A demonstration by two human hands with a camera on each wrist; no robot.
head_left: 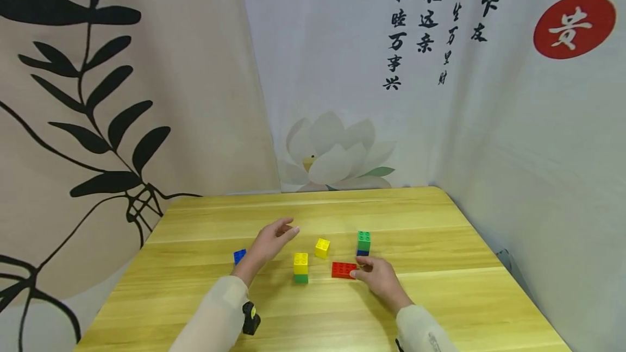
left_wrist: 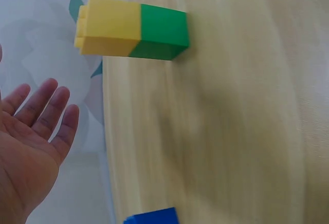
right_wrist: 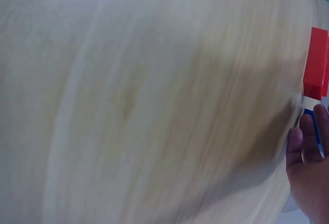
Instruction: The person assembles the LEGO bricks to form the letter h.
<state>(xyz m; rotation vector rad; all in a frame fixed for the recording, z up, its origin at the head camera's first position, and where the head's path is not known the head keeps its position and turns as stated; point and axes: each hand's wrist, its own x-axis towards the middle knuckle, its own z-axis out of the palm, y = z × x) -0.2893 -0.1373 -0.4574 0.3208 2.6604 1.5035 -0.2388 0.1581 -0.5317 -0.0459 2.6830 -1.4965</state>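
Observation:
My left hand (head_left: 271, 240) is held over the table with its fingers extended and nothing in it; the left wrist view shows its palm. Nearest to it stands a stack of a yellow brick (head_left: 300, 263) on a green brick (head_left: 301, 278). A blue brick (head_left: 239, 256) lies partly behind the left wrist. My right hand (head_left: 380, 280) is at the right end of a red brick (head_left: 343, 270), thumb tip overlapping that end, thumb and forefinger apart. Just behind its fingers stands a green brick (head_left: 364, 240) on a dark blue brick (head_left: 362, 253).
A single yellow brick (head_left: 321, 247) sits between the two stacks. The wooden table (head_left: 313, 319) ends at a printed curtain (head_left: 205, 96) at the back, and a pale curtain (head_left: 548, 140) hangs along its right side.

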